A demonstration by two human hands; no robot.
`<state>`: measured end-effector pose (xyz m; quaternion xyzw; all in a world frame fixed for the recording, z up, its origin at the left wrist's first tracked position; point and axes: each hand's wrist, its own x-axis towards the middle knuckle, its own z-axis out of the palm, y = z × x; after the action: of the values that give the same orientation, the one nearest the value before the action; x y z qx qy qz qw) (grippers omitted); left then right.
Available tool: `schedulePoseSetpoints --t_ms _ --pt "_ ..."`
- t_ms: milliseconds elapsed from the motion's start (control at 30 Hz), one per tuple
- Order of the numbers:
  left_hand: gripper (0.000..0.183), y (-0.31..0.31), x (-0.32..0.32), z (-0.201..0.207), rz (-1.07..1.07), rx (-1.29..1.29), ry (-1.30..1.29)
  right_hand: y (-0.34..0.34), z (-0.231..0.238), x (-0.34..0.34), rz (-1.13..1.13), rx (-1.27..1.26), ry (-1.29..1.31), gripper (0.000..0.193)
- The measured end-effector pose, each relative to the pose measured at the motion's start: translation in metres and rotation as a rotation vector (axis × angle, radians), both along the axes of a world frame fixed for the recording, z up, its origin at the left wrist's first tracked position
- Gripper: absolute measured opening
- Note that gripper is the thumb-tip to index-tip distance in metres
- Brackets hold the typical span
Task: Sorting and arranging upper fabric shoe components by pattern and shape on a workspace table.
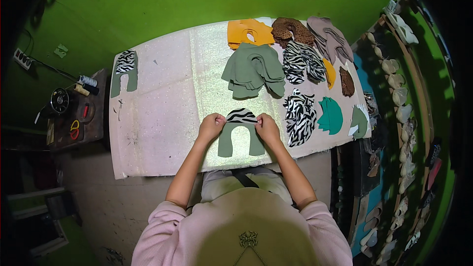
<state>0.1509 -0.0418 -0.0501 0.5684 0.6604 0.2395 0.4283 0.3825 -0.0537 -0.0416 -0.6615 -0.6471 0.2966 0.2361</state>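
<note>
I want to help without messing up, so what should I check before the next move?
1. Left hand gripping the striped piece by its left end: ok.
2. Right hand gripping its right end: ok.
3. Striped piece at the curved top of the green piece: ok.
4. Those two stuck together: cannot tell.
5. Striped pile clear of the green piece: ok, it sits apart, to the right.

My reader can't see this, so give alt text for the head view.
A person's left hand and right hand hold a zebra-striped piece atop a green arch-shaped piece at a pale table, near stacked cutouts.
</note>
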Motion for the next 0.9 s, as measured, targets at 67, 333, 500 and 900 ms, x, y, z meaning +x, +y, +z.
schedulePoseSetpoints --t_ms 67,333,500,900 --pt "0.018 0.0 -0.001 0.001 -0.004 0.004 0.016 0.002 0.0 0.001 0.013 -0.006 0.031 0.017" --pt "0.018 -0.005 0.007 0.014 0.024 0.023 0.097 0.004 0.01 0.002 0.029 -0.07 0.01 0.015" --pt "0.019 -0.002 0.004 0.009 -0.007 0.05 0.11 0.002 0.004 -0.002 0.058 0.063 -0.124 0.015" --pt "0.015 -0.005 0.006 0.01 -0.016 0.067 -0.059 -0.004 0.004 0.001 0.09 0.109 -0.149 0.014"
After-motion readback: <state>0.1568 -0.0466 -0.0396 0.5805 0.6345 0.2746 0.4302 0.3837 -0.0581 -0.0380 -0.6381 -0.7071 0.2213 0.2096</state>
